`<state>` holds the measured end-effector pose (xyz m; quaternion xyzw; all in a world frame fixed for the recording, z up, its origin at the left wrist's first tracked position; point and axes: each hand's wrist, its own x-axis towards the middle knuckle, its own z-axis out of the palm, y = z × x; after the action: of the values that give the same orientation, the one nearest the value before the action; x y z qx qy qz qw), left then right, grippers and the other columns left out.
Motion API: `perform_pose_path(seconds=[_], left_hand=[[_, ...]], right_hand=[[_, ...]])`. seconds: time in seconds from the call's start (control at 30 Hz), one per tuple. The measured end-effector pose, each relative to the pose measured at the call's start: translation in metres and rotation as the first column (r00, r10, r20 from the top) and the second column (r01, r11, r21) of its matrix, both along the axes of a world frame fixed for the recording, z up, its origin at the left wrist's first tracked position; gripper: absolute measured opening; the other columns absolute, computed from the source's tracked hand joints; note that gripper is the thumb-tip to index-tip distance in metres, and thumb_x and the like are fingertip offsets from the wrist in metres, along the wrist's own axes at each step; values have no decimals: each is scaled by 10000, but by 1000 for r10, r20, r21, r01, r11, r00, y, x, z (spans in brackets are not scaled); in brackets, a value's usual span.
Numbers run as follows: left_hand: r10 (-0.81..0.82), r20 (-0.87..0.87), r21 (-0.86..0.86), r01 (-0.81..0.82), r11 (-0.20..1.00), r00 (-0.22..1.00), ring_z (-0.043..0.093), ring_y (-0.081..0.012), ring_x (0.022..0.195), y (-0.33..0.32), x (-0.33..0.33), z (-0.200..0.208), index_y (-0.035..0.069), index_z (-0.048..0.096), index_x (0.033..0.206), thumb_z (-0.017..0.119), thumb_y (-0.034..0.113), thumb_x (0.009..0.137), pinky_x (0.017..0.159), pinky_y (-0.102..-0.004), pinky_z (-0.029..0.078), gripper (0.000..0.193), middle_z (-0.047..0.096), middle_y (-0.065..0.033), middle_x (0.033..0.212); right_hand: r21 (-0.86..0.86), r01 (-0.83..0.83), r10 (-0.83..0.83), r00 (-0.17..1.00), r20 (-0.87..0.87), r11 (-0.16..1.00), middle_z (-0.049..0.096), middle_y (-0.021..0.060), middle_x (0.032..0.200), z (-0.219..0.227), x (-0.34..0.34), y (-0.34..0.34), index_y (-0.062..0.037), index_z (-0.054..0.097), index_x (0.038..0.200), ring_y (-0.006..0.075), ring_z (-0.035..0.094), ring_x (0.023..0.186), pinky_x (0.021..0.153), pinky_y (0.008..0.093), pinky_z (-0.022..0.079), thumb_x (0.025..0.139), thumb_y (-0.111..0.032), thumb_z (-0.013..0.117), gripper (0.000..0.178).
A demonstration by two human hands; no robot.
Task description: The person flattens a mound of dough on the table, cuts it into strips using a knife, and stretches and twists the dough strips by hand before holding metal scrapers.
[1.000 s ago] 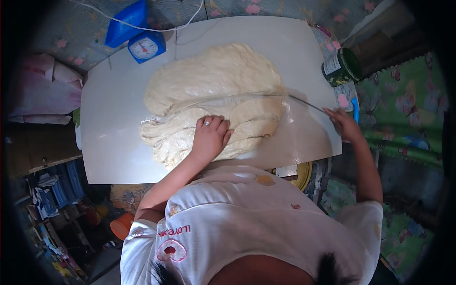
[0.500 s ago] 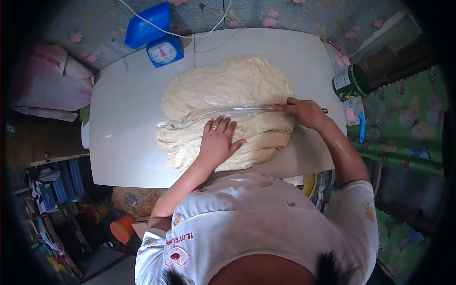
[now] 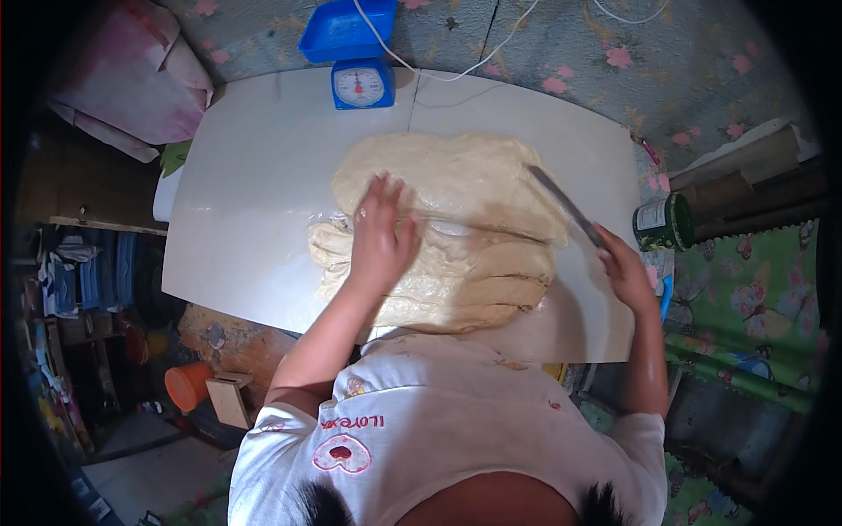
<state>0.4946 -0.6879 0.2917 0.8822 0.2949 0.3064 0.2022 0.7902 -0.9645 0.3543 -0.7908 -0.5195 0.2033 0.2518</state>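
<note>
A large mass of pale dough lies on the white table, split by a lengthwise cut into a far piece (image 3: 456,175) and a near, folded piece (image 3: 465,276). My right hand (image 3: 623,261) is closed round the handle of a long knife (image 3: 564,202), to the right of the dough. The blade slants up to the left, its tip over the far piece's right end. My left hand (image 3: 383,232), slightly blurred, is open over the left part of the cut, fingers pointing at the far piece. Whether it presses on the dough, I cannot tell.
A blue dial scale (image 3: 361,83) with a blue pan (image 3: 346,31) stands at the table's far edge, a white cable (image 3: 456,77) beside it. To the right is a dark green tub (image 3: 664,222). The white tabletop (image 3: 241,210) extends left of the dough.
The knife has come out of the cut and swung to the dough's right end with my right hand. My left hand has moved from the near piece toward the far one. The view has shifted.
</note>
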Motion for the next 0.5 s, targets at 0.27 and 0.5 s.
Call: perform_pose_path(seconds=[0.27, 0.5], left_hand=[[336, 470, -339, -185, 922, 816, 235, -430, 1352, 53, 10, -14, -34, 267, 1419, 447, 186, 963, 1112, -480, 196, 537, 263, -245, 1454], [264, -229, 144, -235, 961, 937, 125, -424, 1405, 64, -5, -47, 12, 178, 1465, 439, 312, 961, 1108, -583, 104, 642, 188, -232, 1506]], right_hand=[[-74, -431, 438, 887, 150, 899, 611, 146, 1103, -30, -120, 270, -292, 434, 1385, 310, 612, 1016, 856, 401, 490, 894, -65, 381, 543], [-428, -567, 698, 664, 267, 703, 537, 153, 1234, -29, -126, 308, -360, 404, 1389, 331, 619, 1001, 818, 420, 512, 942, -99, 345, 522]])
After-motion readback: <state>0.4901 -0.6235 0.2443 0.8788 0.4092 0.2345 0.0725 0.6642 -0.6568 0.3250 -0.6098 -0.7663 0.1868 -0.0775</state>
